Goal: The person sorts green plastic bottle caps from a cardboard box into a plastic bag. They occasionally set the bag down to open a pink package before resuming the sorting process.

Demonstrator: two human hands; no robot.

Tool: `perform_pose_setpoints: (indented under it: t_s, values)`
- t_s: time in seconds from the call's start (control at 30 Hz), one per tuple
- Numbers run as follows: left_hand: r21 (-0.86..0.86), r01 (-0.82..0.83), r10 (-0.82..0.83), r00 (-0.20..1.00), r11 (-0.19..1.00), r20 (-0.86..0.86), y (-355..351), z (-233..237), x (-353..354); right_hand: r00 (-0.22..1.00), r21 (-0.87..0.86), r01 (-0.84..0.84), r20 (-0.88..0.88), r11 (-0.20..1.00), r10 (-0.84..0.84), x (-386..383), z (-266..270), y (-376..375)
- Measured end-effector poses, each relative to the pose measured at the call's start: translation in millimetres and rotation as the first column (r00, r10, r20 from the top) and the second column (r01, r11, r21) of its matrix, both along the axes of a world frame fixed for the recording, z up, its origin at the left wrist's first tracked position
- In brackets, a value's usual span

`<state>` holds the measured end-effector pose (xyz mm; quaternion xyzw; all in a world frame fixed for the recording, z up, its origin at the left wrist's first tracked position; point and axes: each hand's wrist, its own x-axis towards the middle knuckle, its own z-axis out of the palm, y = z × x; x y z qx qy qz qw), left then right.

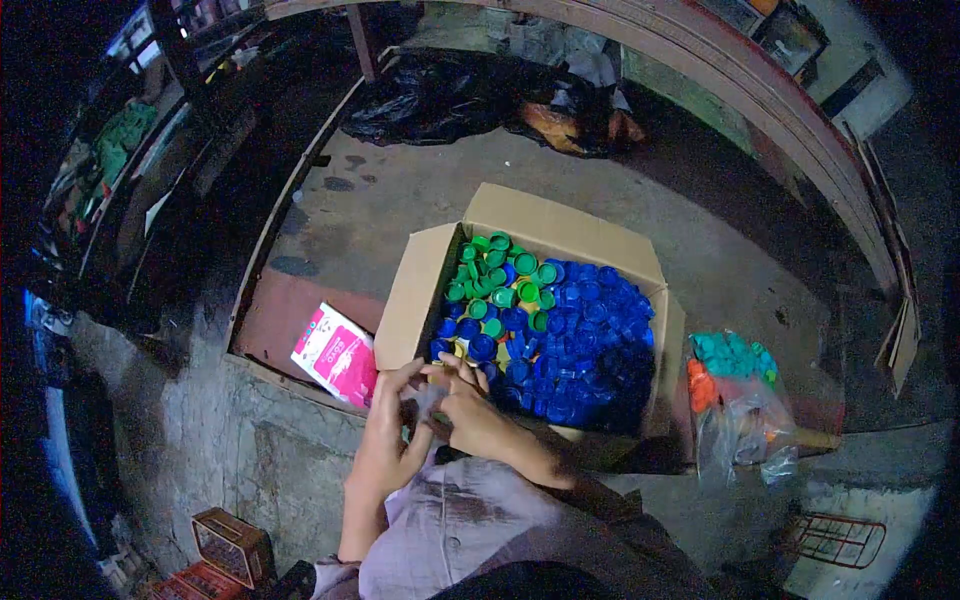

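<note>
An open cardboard box (428, 290) holds many blue bottle caps (600, 330) on the right and green bottle caps (492, 270) at the back left, with a few yellow ones among them. Just in front of its near left corner, my left hand (392, 430) curves its fingers toward my right hand (472, 412). The two hands nearly meet before my shirt, fingers bent. Something small and pale shows between them, too blurred to name, and the right fingertips are partly hidden.
A pink and white packet (338, 358) lies left of the box. To the right sits a clear plastic bag (745, 415) with teal and orange pieces. Black plastic bags (440, 100) lie at the back. A wooden rail (690, 50) arches behind, and a red wire rack (840, 540) stands lower right.
</note>
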<state>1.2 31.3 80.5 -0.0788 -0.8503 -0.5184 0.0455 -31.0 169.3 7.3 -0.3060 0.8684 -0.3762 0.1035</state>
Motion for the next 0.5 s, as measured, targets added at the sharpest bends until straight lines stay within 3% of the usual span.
perform_pose_setpoints:
  t_s: [0.07,0.13,0.2,0.27,0.33,0.43,0.5]
  values:
    - [-0.046,0.043,-0.044,0.999,0.998,-0.018,-2.7,-9.0,1.8,0.999,0.080,0.006,-0.046,0.997,-0.002,0.2,4.9,0.1]
    - [0.002,-0.003,0.003,1.000,1.000,0.020,-2.9,-7.4,5.0,0.988,0.024,0.052,-0.149,0.998,-0.048,-8.5,8.9,6.4]
    - [0.041,-0.084,0.081,0.994,0.996,0.077,-7.9,-11.7,7.8,0.995,-0.310,0.095,0.013,0.946,-0.096,-29.3,15.5,25.0]
    - [0.059,-0.075,0.072,0.996,0.995,0.048,-12.0,-19.9,8.6,0.929,-0.167,0.322,-0.131,0.932,-0.345,-53.4,12.7,53.8]
    - [0.028,-0.106,0.106,0.994,0.994,0.009,-11.4,-15.5,9.1,0.776,0.222,0.583,-0.436,0.781,-0.455,-68.1,10.3,76.0]
    - [0.042,-0.100,0.098,0.994,0.994,0.046,-11.8,-17.6,8.9,0.789,0.374,0.586,-0.465,0.719,-0.401,-78.2,-6.9,88.6]
    - [0.056,-0.099,0.096,0.994,0.994,0.054,-11.0,-16.5,8.3,0.793,0.376,0.582,-0.458,0.721,-0.402,-77.5,-16.3,87.4]
